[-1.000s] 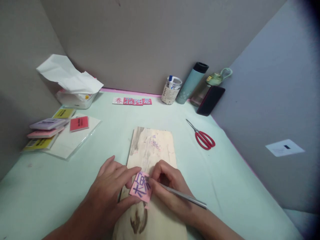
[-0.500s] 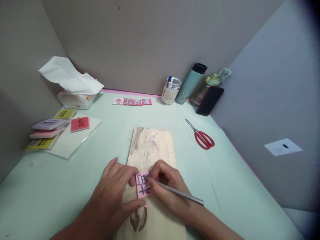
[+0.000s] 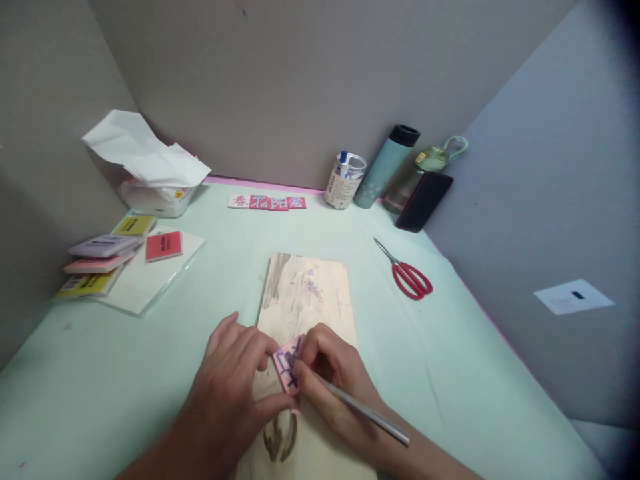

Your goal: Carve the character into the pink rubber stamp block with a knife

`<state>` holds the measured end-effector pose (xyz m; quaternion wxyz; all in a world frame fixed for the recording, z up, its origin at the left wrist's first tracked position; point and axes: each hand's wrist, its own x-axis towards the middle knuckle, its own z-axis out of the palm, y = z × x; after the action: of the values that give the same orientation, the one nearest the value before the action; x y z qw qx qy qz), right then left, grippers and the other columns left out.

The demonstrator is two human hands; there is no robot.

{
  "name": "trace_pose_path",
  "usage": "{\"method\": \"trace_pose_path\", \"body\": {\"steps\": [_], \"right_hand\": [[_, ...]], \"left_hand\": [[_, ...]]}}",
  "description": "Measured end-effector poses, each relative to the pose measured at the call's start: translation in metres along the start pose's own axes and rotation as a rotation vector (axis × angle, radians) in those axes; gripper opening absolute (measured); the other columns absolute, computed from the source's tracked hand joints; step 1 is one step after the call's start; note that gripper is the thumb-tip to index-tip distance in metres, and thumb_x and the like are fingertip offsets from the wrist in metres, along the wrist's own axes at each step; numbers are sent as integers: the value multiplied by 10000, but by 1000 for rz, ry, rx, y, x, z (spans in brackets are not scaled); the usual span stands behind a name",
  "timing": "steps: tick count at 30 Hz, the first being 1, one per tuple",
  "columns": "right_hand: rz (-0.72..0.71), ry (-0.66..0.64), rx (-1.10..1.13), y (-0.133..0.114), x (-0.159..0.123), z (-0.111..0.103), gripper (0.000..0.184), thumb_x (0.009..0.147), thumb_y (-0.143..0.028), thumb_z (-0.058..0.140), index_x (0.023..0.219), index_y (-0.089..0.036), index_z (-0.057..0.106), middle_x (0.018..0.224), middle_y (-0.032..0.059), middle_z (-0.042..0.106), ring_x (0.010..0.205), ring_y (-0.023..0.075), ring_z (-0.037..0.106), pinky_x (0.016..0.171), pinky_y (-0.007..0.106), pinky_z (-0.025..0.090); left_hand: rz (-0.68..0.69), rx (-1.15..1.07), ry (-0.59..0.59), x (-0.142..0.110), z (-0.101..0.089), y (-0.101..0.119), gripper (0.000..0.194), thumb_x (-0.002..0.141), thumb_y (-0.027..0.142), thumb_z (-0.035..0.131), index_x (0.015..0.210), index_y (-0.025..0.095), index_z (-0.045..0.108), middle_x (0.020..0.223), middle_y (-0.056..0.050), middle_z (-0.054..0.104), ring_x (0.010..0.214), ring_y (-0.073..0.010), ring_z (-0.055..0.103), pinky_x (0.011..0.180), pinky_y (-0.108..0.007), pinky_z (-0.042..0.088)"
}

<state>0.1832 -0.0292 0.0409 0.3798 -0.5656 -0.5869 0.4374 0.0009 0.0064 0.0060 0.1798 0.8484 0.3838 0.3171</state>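
Observation:
A small pink block (image 3: 285, 380) with purple written strokes lies turned at an angle on a stained, pale wooden board (image 3: 313, 293). My left hand (image 3: 233, 380) grips it by its left and near edges, index finger at the top corner and thumb at the bottom. In my right hand (image 3: 333, 380) is a slim silver craft knife (image 3: 367, 412), held like a pen, its tip over the block's face. My right fingers cover the block's right side, and the tip itself is hard to make out.
Red-handled scissors (image 3: 407, 277) lie right of the board. At the back are lettered pink tiles (image 3: 269, 202), a clear jar (image 3: 345, 181), a blue flask (image 3: 387, 167), a green bottle (image 3: 400, 190) and a phone (image 3: 425, 201). Tissues (image 3: 150, 150) and packaged blocks (image 3: 164, 246) sit at left.
The pink block has been turned on the board and now sits at a slant. The knife's handle end has dipped lower in view. Both hands keep their hold.

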Motion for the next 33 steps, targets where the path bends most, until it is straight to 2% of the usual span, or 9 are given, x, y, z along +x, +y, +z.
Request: {"method": "trace_pose_path", "body": {"steps": [5,19,28,33], "right_hand": [[-22,-27,9,1,0,-1,179,895,-228,559,746,-222,461,771,9,529,688,157,482,623,292,363],[-15,-22,52,1,1,-1,197,895,-248,574,735,-223,463,761,8,534,694,163,489,622,296,376],[66,75,294,7,0,0,205,918,-274,645,770,-218,516,755,-12,575,670,142,501,602,275,391],[55,238,348,4,5,-1,186,838,-279,726,752,-206,579,689,-34,551,625,123,489,563,237,406]], "left_hand": [[1,14,11,1,1,1,468,671,179,868,942,230,490,783,64,456,762,-200,507,1074,-566,334],[26,1,20,2,1,1,459,671,212,868,939,225,496,779,66,458,742,-194,508,1044,-570,362],[33,3,21,1,3,9,487,625,209,892,859,227,466,757,73,445,717,-188,523,1043,-583,353],[1,-18,-21,0,2,4,492,646,181,874,979,222,515,794,60,482,772,-209,536,1074,-579,324]]}}
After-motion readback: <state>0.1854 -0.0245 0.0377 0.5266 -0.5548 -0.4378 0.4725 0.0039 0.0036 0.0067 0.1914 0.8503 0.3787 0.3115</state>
